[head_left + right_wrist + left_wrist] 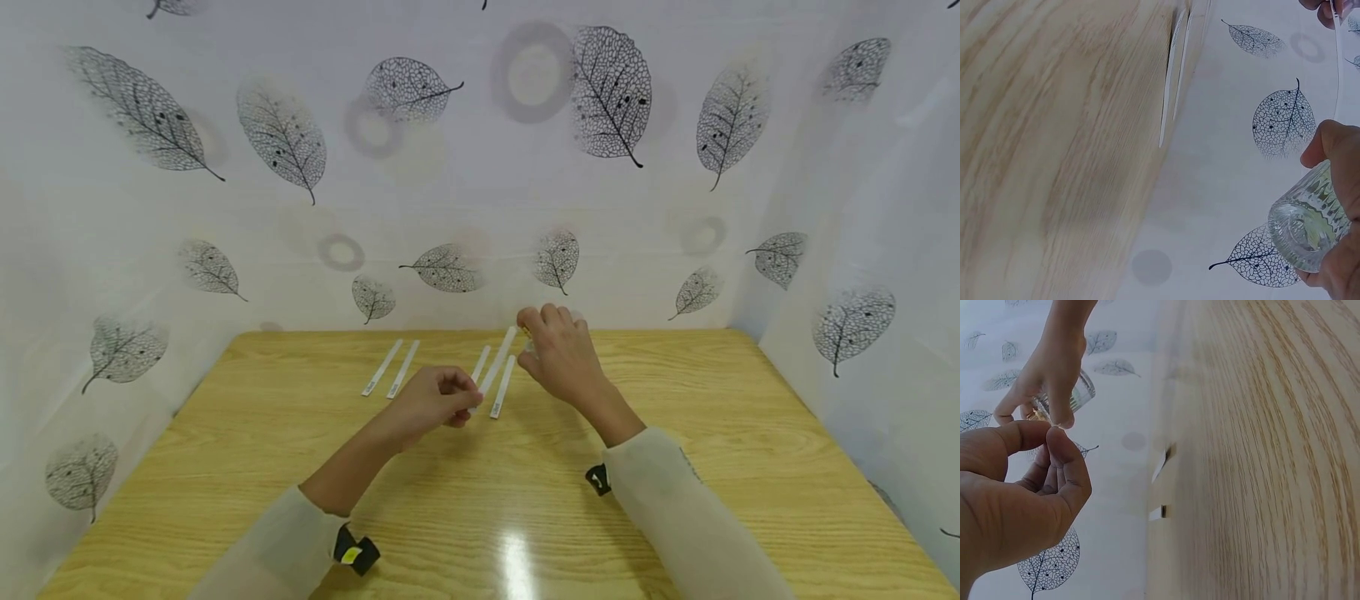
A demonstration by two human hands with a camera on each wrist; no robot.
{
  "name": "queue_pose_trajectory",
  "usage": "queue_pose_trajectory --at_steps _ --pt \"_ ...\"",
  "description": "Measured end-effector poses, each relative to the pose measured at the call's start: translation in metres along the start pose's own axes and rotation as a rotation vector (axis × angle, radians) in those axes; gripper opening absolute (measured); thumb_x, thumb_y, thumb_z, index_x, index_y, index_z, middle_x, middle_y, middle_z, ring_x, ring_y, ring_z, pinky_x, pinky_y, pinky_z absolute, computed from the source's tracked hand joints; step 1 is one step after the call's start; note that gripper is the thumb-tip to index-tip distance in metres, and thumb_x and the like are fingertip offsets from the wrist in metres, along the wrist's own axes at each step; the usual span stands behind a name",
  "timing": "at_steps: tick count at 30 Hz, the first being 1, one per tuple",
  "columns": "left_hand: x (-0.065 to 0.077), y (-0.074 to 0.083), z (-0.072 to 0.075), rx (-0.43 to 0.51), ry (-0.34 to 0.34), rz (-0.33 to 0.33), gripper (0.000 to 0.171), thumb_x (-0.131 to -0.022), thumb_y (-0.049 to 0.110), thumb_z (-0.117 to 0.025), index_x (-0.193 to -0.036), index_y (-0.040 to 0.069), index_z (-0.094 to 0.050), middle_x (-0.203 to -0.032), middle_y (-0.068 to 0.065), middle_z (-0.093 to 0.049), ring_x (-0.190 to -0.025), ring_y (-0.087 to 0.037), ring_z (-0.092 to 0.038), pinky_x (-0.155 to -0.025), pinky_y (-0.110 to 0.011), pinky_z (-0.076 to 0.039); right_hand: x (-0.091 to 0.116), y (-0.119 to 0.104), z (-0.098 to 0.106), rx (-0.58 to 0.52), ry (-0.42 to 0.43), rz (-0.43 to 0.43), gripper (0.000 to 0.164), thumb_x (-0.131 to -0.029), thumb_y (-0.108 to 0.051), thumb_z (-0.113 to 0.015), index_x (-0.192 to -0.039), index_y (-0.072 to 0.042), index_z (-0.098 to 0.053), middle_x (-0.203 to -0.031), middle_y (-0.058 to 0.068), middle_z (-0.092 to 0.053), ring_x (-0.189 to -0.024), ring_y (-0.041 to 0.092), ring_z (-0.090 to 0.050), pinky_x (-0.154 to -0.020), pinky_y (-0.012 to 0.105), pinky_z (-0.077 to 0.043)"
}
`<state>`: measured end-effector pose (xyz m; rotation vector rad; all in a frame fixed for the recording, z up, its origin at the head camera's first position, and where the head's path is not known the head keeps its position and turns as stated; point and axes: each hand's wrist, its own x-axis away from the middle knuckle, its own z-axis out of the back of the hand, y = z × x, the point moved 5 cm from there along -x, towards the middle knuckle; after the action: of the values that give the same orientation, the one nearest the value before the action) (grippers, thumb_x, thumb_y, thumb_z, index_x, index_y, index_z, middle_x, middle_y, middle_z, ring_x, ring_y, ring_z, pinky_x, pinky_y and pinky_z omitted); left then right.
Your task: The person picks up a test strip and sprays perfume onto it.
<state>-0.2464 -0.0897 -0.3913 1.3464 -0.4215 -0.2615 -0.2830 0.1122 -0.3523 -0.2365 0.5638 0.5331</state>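
Observation:
My left hand (435, 404) pinches the near end of a white paper test strip (497, 362) between thumb and forefinger. The strip slants up and away toward my right hand (558, 350). That hand grips a small ribbed clear glass bottle (1304, 219), its thick base showing in the right wrist view and its upper part hidden by the fingers. A gold-coloured part shows among those fingers in the left wrist view. The strip's far end is close by the bottle. Two more strips lie on the table beneath the hands, one (503, 387) with dark print at its near end.
Farther left on the wooden table (480, 508), another pair of printed strips (382, 367) lies side by side. A white leaf-patterned curtain (480, 192) stands behind the table's back edge and along both sides. Black straps (356, 550) hang at the sleeves.

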Motion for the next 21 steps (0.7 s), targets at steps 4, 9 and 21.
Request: queue_pose_trajectory --at_steps 4,9,21 --pt "-0.0005 -0.0004 0.0003 0.004 -0.004 -0.001 0.016 -0.098 0.015 -0.072 -0.102 0.001 -0.066 -0.088 -0.01 -0.064 -0.078 -0.02 -0.063 -0.079 -0.039 -0.061 -0.0003 -0.0008 0.0006 -0.001 0.002 0.002 0.045 -0.083 -0.016 -0.076 -0.12 -0.016 -0.049 -0.094 0.008 -0.054 -0.08 0.027 -0.049 -0.064 0.04 -0.038" --pt "-0.0003 -0.0005 -0.0001 0.008 -0.011 -0.002 0.017 -0.098 0.016 -0.072 -0.102 0.001 -0.066 -0.089 -0.009 -0.064 -0.078 -0.02 -0.063 -0.08 -0.039 -0.061 0.0008 -0.0018 0.0008 -0.002 -0.009 -0.002 0.044 -0.084 -0.016 -0.076 -0.119 -0.016 -0.049 -0.094 0.009 -0.054 -0.08 0.027 -0.049 -0.064 0.039 -0.038" --pt "0.0006 -0.0035 -0.0016 0.001 -0.007 0.006 0.018 -0.098 0.016 -0.071 -0.104 0.0 -0.065 -0.09 -0.009 -0.064 -0.08 -0.021 -0.063 -0.084 -0.044 -0.06 0.0018 -0.0028 -0.0002 0.0 -0.004 0.01 0.042 -0.085 -0.015 -0.074 -0.118 -0.015 -0.049 -0.094 0.009 -0.054 -0.079 0.027 -0.049 -0.06 0.037 -0.036"
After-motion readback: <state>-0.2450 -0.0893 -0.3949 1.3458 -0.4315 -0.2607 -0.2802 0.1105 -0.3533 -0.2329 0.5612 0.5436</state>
